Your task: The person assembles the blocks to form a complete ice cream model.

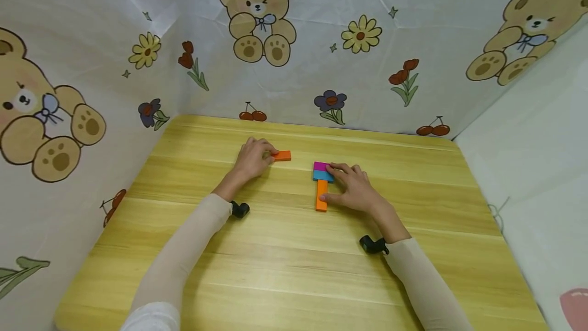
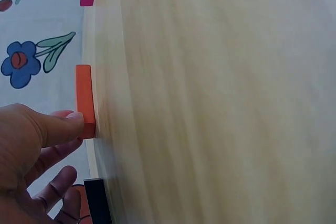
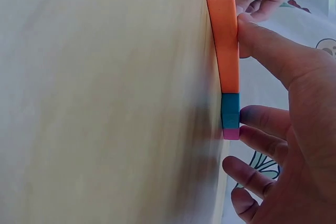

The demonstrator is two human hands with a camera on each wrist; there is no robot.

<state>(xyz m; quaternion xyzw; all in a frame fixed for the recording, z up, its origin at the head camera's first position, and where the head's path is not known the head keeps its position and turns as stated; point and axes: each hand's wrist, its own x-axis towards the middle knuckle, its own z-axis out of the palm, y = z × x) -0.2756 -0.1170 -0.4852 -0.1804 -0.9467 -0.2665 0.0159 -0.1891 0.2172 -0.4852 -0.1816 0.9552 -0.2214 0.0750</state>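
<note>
My left hand (image 1: 254,159) pinches the near end of an orange block (image 2: 84,93) between thumb and finger; the block lies flat on the table. Right of it, a second orange block (image 1: 321,199) points toward me, its far end against a blue block (image 1: 320,175) lying crosswise. A magenta block (image 1: 320,166) lies along the blue one's far side. My right hand (image 1: 357,188) spreads over these three from the right. Its thumb touches the orange block and its fingertips rest at the blue and magenta blocks. Part of the magenta block is hidden by a finger.
The blocks lie on a wooden table (image 1: 285,269). White cloth (image 1: 312,24) with bears and flowers hangs behind and at the left, and a white surface (image 1: 542,157) borders the right. A dark, block-like thing (image 2: 98,201) shows near the left fingers in the left wrist view.
</note>
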